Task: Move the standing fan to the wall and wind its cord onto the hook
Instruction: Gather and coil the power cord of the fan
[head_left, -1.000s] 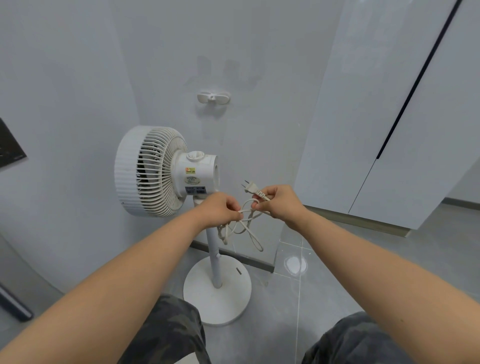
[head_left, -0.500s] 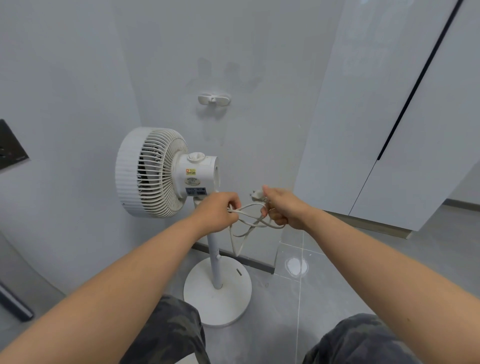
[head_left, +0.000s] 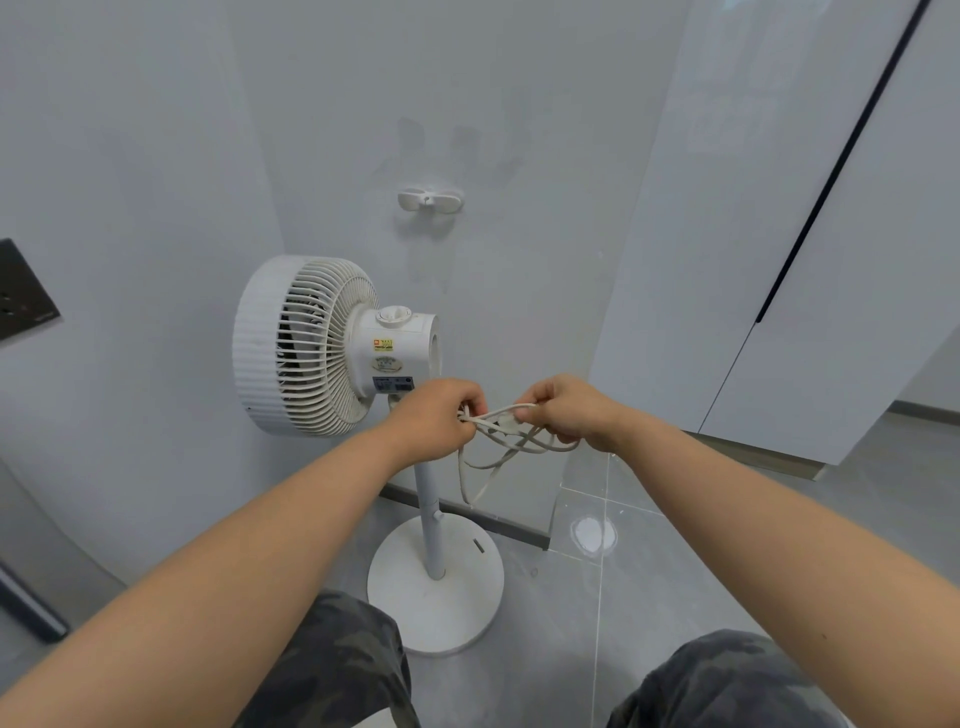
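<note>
The white standing fan (head_left: 322, 345) stands close to the grey wall on its round base (head_left: 410, 613), its head facing left. A white hook (head_left: 430, 200) is fixed on the wall above it. Its white cord (head_left: 511, 441) is gathered in several loops between my hands, in front of the fan's pole. My left hand (head_left: 441, 413) grips one end of the loops. My right hand (head_left: 563, 410) pinches the other end, with the plug hidden in its fingers. A short stretch of cord hangs below the loops.
White cabinet doors (head_left: 779, 234) with a dark gap fill the right side. A dark wall panel (head_left: 23, 293) sits at the left edge. The floor is glossy grey tile (head_left: 639, 597). My knees in camouflage shorts show at the bottom.
My right hand has turned the plug down and drawn it in towards the left hand, so the plug's prongs no longer show. The loops now lie flatter between both hands.
</note>
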